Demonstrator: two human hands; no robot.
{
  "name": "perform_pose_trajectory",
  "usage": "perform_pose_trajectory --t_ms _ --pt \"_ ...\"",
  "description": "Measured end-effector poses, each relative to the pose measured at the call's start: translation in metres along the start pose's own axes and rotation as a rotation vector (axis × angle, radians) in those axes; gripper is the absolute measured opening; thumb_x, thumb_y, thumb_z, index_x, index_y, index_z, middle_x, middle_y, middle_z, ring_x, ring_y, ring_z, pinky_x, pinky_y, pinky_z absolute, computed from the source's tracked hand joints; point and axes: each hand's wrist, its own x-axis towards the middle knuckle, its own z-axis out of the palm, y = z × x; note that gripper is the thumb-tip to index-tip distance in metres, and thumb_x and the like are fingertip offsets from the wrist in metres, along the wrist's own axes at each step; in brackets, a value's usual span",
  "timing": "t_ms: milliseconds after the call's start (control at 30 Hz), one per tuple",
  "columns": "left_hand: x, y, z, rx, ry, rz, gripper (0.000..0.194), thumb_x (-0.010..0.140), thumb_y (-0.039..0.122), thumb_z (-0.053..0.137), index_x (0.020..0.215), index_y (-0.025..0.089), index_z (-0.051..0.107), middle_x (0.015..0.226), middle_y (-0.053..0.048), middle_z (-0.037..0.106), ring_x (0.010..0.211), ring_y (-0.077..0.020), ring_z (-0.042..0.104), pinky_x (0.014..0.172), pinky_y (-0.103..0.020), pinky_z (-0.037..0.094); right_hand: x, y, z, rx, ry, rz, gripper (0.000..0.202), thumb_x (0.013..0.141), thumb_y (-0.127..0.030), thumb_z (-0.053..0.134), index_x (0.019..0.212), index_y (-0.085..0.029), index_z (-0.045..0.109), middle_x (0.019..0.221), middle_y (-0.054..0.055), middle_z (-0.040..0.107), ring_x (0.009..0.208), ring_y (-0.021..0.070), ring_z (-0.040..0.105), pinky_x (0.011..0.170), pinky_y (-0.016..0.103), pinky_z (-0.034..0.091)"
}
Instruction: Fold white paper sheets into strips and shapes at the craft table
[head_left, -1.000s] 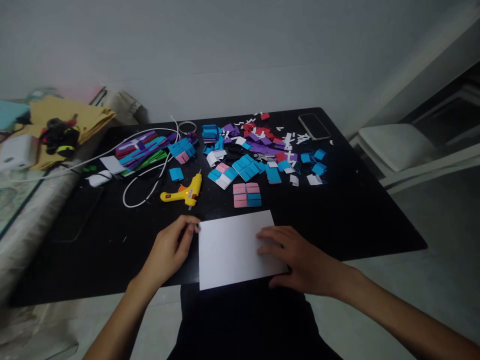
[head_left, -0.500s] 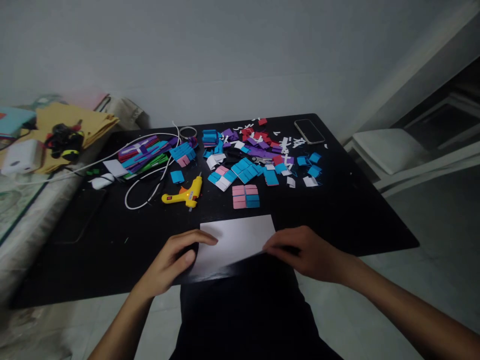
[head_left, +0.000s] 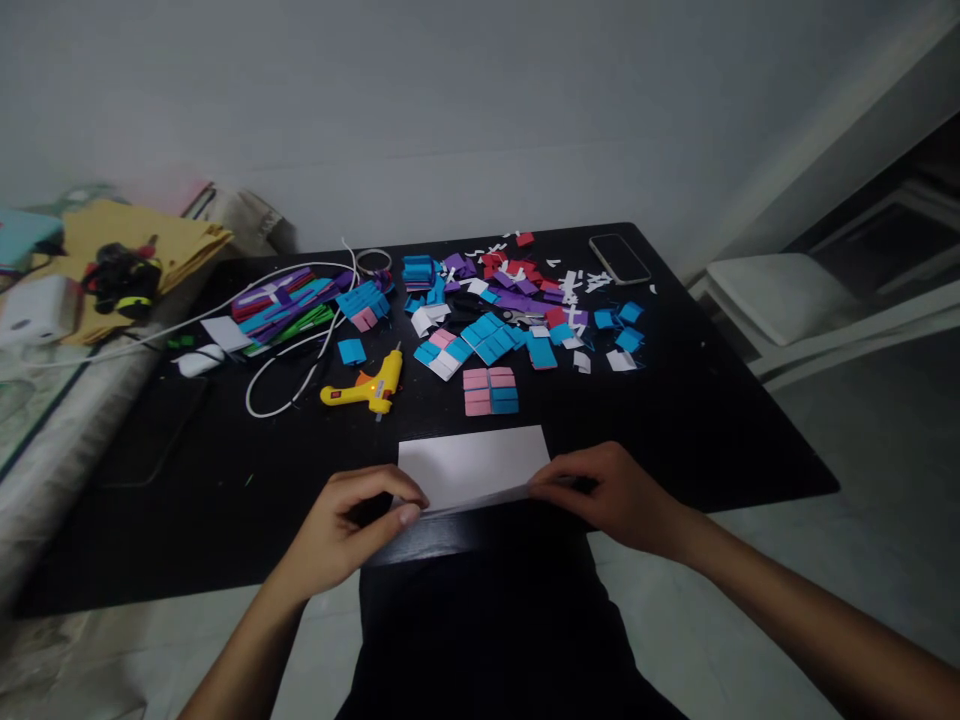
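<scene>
A white sheet of paper (head_left: 472, 465) lies at the near edge of the black table, its front edge lifted and curling up. My left hand (head_left: 360, 515) pinches the sheet's near left part between thumb and fingers. At the near right corner my right hand (head_left: 600, 490) grips the paper between thumb and forefinger. Just beyond the sheet is a square of pink and blue folded pieces (head_left: 491, 391). A yellow glue gun (head_left: 367, 388) rests to the left of that square.
Blue folded pieces (head_left: 491, 338), purple and red scraps and a phone (head_left: 619, 259) lie toward the back of the black table (head_left: 675, 420). A white cable (head_left: 259, 410) loops at the left, near colored strips (head_left: 285, 305). A white chair (head_left: 780, 290) stands right.
The sheet's near edge has been raised and folded back away from me. My left thumb has closed toward the fingers on the paper; my right hand still holds its corner.
</scene>
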Motion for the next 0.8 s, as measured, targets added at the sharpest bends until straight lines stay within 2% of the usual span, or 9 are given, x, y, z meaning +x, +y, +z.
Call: perform_pose_trajectory --t_ms 133,200,300,367,467,633,733,800 --pt "-0.0006 -0.0012 -0.0002 0.014 -0.042 0.006 0.012 0.097 0.025 0.065 0.092 0.020 0.075 0.086 -0.005 0.076 0.078 -0.0174 0.071 0.071 -0.029 0.055 -0.0003 0.0004 0.0012 0.078 0.010 0.038 0.012 0.091 -0.037 0.077 0.089 -0.026 0.082 0.087 -0.001 0.082 0.080 0.0184 0.078 0.076 0.029 0.060" --pt "-0.0007 -0.0021 -0.0016 0.011 -0.072 0.036 0.010 0.096 0.024 0.067 0.099 0.022 0.075 0.092 -0.006 0.076 0.083 -0.0184 0.071 0.075 -0.031 0.056 -0.0004 0.0005 0.0022 0.118 0.030 0.064 0.009 0.088 -0.034 0.080 0.086 -0.026 0.081 0.086 -0.001 0.081 0.081 0.0185 0.078 0.077 0.030 0.060" --pt "0.0002 -0.0028 -0.0032 -0.016 -0.114 0.092 0.019 0.090 0.025 0.074 0.109 0.023 0.075 0.103 -0.008 0.076 0.095 -0.0224 0.071 0.085 -0.036 0.057 -0.0003 -0.0002 0.0035 0.151 0.043 0.097 0.007 0.086 -0.031 0.081 0.084 -0.025 0.080 0.084 0.000 0.080 0.081 0.0180 0.076 0.078 0.030 0.059" --pt "0.0010 -0.0032 -0.0033 -0.032 -0.139 0.099 0.023 0.089 0.025 0.075 0.112 0.023 0.074 0.107 -0.009 0.075 0.098 -0.0237 0.071 0.087 -0.038 0.056 0.0000 -0.0011 0.0036 0.163 0.046 0.087 0.009 0.084 -0.029 0.083 0.079 -0.023 0.078 0.088 0.000 0.079 0.084 0.0180 0.075 0.080 0.030 0.058" --pt "0.0016 -0.0042 -0.0016 -0.030 -0.146 0.079 0.017 0.093 0.020 0.069 0.109 0.023 0.074 0.104 -0.008 0.075 0.095 -0.0215 0.071 0.085 -0.036 0.056 0.0005 -0.0022 0.0026 0.198 0.033 0.072 0.012 0.081 -0.021 0.082 0.074 -0.020 0.073 0.101 0.003 0.077 0.094 0.0185 0.074 0.087 0.032 0.057" --pt "0.0028 -0.0045 0.0038 0.019 -0.081 0.047 0.011 0.097 0.019 0.063 0.094 0.021 0.073 0.090 -0.004 0.074 0.081 -0.0161 0.069 0.074 -0.029 0.053 -0.0009 -0.0006 0.0005 0.283 -0.044 0.105 0.008 0.086 -0.014 0.069 0.082 -0.020 0.068 0.112 0.005 0.075 0.104 0.0192 0.073 0.095 0.037 0.057" --pt "0.0032 -0.0045 0.0054 0.053 -0.006 0.019 0.012 0.100 0.022 0.061 0.093 0.021 0.071 0.089 -0.004 0.073 0.081 -0.0153 0.069 0.075 -0.027 0.052 -0.0023 0.0032 -0.0011 0.310 -0.052 0.083 0.004 0.088 -0.018 0.069 0.089 -0.021 0.069 0.116 0.006 0.074 0.109 0.0218 0.072 0.098 0.040 0.056" --pt "0.0023 -0.0060 0.0049 0.031 0.038 -0.016 0.013 0.101 0.025 0.059 0.096 0.021 0.070 0.092 -0.004 0.074 0.085 -0.0164 0.069 0.077 -0.027 0.052 -0.0019 0.0070 -0.0029 0.292 -0.033 0.045 0.015 0.087 -0.025 0.075 0.101 -0.023 0.071 0.122 0.007 0.073 0.117 0.0249 0.069 0.104 0.044 0.053"
